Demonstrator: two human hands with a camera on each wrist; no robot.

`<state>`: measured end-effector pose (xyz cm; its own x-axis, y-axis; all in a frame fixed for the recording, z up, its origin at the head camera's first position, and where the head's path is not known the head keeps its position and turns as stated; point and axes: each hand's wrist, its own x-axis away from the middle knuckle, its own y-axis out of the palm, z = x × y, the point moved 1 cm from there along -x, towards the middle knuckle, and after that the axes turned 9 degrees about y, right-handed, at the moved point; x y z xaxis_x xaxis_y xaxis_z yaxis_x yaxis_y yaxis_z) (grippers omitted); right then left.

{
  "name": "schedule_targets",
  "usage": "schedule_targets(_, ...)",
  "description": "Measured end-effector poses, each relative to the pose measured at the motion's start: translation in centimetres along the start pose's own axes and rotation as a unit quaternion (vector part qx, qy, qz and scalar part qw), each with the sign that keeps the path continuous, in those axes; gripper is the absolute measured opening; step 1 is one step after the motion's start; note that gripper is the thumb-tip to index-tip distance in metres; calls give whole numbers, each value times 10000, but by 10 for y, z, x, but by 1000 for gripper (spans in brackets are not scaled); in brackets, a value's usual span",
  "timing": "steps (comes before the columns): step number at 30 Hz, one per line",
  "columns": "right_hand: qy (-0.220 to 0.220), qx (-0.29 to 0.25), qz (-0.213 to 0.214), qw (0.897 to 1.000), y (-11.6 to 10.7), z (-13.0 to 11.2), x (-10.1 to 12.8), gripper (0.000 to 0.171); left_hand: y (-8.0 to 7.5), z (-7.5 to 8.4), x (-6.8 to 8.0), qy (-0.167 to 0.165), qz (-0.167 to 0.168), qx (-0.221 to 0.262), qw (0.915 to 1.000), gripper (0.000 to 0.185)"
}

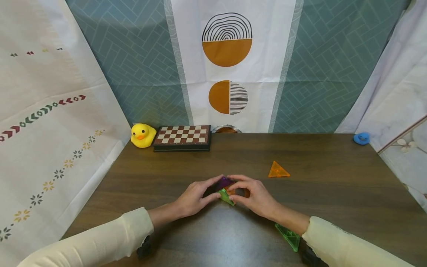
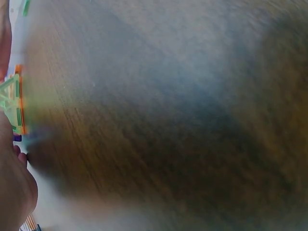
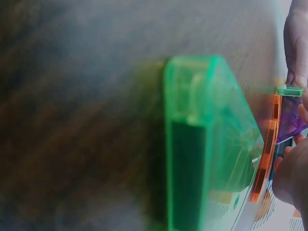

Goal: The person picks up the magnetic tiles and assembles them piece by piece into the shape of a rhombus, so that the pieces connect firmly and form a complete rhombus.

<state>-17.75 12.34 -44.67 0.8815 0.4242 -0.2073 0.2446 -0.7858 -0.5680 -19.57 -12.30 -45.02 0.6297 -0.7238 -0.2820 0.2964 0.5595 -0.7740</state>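
Both hands hold a small cluster of translucent magnetic tiles over the middle of the table. My left hand (image 1: pixel 195 196) grips its left side, the thumb at a green tile (image 1: pixel 226 197) and the fingers at a purple tile (image 1: pixel 224 182). From the other side my right hand (image 1: pixel 253 194) grips it, thumb at the green tile's lower end and forefinger bent over the top. Orange tiles (image 3: pixel 269 144) stand upright in the cluster, edge-on in the right wrist view. The right fingers partly hide them in the head view.
A green triangular tile (image 1: pixel 289 236) lies beside the right forearm, and an orange triangle (image 1: pixel 278 170) lies farther back. Along the table's far edge are a yellow duck (image 1: pixel 142 135), a checkered board box (image 1: pixel 182 137) and a blue duck (image 1: pixel 361 138). Curtains (image 1: pixel 133 55) hang behind.
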Motion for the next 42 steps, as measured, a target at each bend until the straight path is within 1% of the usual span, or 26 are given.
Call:
schedule_targets(9, -45, -57, -5, 10000, 2, 0, 0, 12, 2, 2, -2, 202, 91, -41, 9997, 55)
schedule_targets(12, -6, -35, -5, 10000, 2, 0, 1, 12, 2, 2, -3, 201, 104, -101, 9997, 54)
schedule_targets(16, 24, 94, 71, 9999, 3, 0, 0, 19, 3, 2, -3, 160, 81, -232, 9996, 53)
schedule_targets(20, -27, 208, 147, 9997, 3, 0, 0, 27, 3, 2, -3, 181, 65, -313, 9993, 53)
schedule_targets(24, -90, 281, 164, 9994, 3, -1, 0, 30, 3, 2, -3, 227, 107, -332, 9991, 52)
schedule_targets(29, -111, 331, 156, 9993, 4, -2, -1, 31, 4, 2, -4, 237, 165, -338, 9990, 52)
schedule_targets(36, -54, 333, 130, 9993, 3, -2, -1, 31, 4, 2, -5, 98, 161, -286, 9994, 53)
schedule_targets(42, -20, 387, 73, 9992, 2, -3, -1, 29, 3, 2, -4, 128, 134, -248, 9995, 52)
